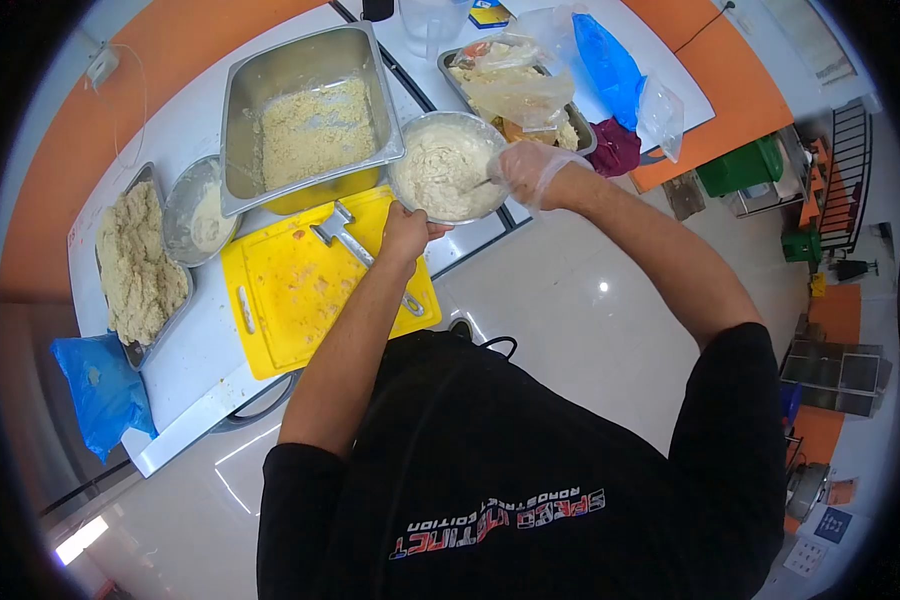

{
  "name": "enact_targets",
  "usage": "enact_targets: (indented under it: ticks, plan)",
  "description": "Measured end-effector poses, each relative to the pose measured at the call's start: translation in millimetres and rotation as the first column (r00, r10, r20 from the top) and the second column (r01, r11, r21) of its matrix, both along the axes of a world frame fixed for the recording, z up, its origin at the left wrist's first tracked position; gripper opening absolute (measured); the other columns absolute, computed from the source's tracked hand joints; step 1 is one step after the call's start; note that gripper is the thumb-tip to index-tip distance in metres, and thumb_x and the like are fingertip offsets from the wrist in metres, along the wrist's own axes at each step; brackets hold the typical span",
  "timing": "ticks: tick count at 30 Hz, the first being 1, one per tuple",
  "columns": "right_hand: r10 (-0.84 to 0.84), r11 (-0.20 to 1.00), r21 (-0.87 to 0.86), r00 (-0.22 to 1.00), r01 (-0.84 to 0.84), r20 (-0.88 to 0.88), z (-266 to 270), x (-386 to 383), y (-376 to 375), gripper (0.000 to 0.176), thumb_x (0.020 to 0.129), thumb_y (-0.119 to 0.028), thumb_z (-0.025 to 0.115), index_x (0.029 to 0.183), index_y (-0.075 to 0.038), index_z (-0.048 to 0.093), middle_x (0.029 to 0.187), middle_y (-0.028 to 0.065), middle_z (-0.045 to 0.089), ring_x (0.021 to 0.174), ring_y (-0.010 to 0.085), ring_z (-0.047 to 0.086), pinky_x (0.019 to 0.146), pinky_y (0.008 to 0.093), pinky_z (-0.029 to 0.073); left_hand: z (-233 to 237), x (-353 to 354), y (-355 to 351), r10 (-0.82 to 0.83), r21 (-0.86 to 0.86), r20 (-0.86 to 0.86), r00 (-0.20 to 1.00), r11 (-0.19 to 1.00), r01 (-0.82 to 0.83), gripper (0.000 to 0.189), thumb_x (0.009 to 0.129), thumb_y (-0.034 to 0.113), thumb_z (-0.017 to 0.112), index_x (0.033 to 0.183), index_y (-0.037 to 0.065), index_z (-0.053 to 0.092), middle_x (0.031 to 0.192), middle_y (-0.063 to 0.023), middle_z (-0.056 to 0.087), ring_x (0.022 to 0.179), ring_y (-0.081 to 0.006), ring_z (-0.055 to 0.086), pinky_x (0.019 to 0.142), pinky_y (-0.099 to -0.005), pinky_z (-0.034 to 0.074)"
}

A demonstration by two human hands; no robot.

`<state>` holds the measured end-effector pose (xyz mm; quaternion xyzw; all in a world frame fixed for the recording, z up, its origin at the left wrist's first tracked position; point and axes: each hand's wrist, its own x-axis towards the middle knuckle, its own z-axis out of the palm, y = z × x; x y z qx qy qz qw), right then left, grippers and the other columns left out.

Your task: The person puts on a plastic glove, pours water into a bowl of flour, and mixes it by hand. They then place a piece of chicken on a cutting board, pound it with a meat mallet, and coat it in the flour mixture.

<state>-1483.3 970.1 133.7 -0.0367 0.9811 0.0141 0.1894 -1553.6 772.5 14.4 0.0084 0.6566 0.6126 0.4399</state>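
A metal bowl of thick, pale batter is at the far edge of the yellow cutting board. My left hand grips its near rim, thumb and fingers closed. On the bowl's right side, my right hand, in a clear plastic glove, is closed around a thin metal utensil dipping into the batter; the utensil's head is hidden. Beside my left forearm a metal meat mallet lies on the board, which is scattered with small scraps. It is partly covered by the forearm.
Behind the board stands a deep steel pan holding crumbs. To its left are a bowl with pale liquid and a heaped tray of crumb-coated food. A filled tray, blue bag and dark red cloth are at right.
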Motion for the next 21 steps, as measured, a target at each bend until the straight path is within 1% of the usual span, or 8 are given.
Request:
enact_targets:
  ticks: [2, 5, 10, 11, 13, 15, 18, 21]
  plan:
    - [-0.001, 0.999, -0.053, 0.997, -0.003, -0.073, -7, -10, -6, 0.015, 0.083, -0.010, 0.053, 0.085, -0.004, 0.067, 0.083, 0.0200, 0.067, 0.084, 0.0345, 0.067, 0.075, 0.0423, 0.054, 0, 0, -1, 0.003, 0.011, -0.011, 1.000, 1.000, -0.003, 0.032, 0.094, 0.015, 0.037, 0.125, 0.008, 0.034, 0.103, -0.0138, 0.070, 0.099, -0.0235, 0.068, 0.075, -0.0409, 0.040]
    - [0.006, 1.000, 0.012, 0.990, -0.004, -0.143, -10, -26, -10, 0.015, 0.083, -0.010, 0.054, 0.084, -0.004, 0.067, 0.084, 0.0196, 0.068, 0.084, 0.0337, 0.068, 0.074, 0.0416, 0.054, -5, 0, 1, -0.005, -0.004, -0.030, 1.000, 1.000, 0.004, 0.033, 0.094, 0.014, 0.037, 0.127, 0.007, 0.033, 0.104, -0.0134, 0.070, 0.099, -0.0238, 0.068, 0.079, -0.0433, 0.038]
    - [-0.086, 0.988, 0.111, 0.980, 0.107, -0.177, 17, -22, -14, 0.018, 0.086, -0.010, 0.054, 0.091, -0.005, 0.070, 0.092, 0.0188, 0.070, 0.085, 0.0328, 0.069, 0.075, 0.0392, 0.055, -2, 3, 1, 0.028, -0.018, -0.025, 0.999, 0.999, -0.029, 0.036, 0.094, 0.014, 0.038, 0.128, 0.005, 0.032, 0.104, -0.0141, 0.069, 0.099, -0.0242, 0.068, 0.082, -0.0460, 0.037]
    - [-0.087, 0.988, 0.111, 0.981, 0.107, -0.174, 24, -19, -14, 0.018, 0.086, -0.010, 0.054, 0.091, -0.005, 0.070, 0.092, 0.0188, 0.070, 0.085, 0.0328, 0.069, 0.075, 0.0392, 0.055, -1, 2, 1, 0.050, -0.022, -0.026, 0.998, 0.998, -0.050, 0.036, 0.094, 0.014, 0.038, 0.128, 0.004, 0.032, 0.103, -0.0148, 0.069, 0.097, -0.0244, 0.069, 0.081, -0.0447, 0.039]
    - [-0.112, 0.962, 0.251, 0.994, 0.105, 0.012, 39, -10, -14, 0.020, 0.087, -0.010, 0.053, 0.091, -0.005, 0.071, 0.099, 0.0170, 0.070, 0.095, 0.0303, 0.068, 0.079, 0.0377, 0.054, -2, 3, 2, 0.071, -0.023, -0.024, 0.997, 0.997, -0.072, 0.037, 0.094, 0.013, 0.038, 0.129, 0.003, 0.032, 0.103, -0.0155, 0.068, 0.096, -0.0245, 0.069, 0.080, -0.0433, 0.041]
    - [-0.126, 0.964, 0.240, 0.991, 0.113, 0.040, 42, 4, -12, 0.019, 0.086, -0.010, 0.054, 0.091, -0.004, 0.071, 0.099, 0.0177, 0.070, 0.095, 0.0309, 0.068, 0.079, 0.0382, 0.054, -3, 3, 2, 0.100, 0.002, -0.014, 0.995, 0.995, -0.100, 0.039, 0.093, 0.012, 0.038, 0.129, 0.000, 0.031, 0.102, -0.0174, 0.068, 0.093, -0.0245, 0.070, 0.071, -0.0366, 0.045]
    - [-0.111, 0.979, 0.181, 0.992, 0.098, 0.065, 41, 17, -18, 0.017, 0.085, -0.007, 0.054, 0.090, -0.002, 0.069, 0.095, 0.0199, 0.069, 0.091, 0.0328, 0.068, 0.079, 0.0406, 0.054, -5, 1, 3, 0.082, 0.017, -0.013, 0.997, 0.996, -0.082, 0.037, 0.093, 0.007, 0.038, 0.128, -0.002, 0.031, 0.105, -0.0199, 0.066, 0.091, -0.0260, 0.071, 0.069, -0.0332, 0.052]
    - [-0.030, 0.995, 0.097, 0.999, 0.028, 0.026, 29, 15, -21, 0.013, 0.082, -0.006, 0.054, 0.088, -0.002, 0.066, 0.087, 0.0210, 0.068, 0.085, 0.0350, 0.068, 0.076, 0.0436, 0.054, -10, 4, 5, 0.119, 0.111, -0.042, 0.992, 0.987, -0.114, 0.032, 0.091, 0.002, 0.036, 0.122, -0.004, 0.033, 0.110, -0.0234, 0.061, 0.090, -0.0288, 0.070, 0.078, -0.0364, 0.056]
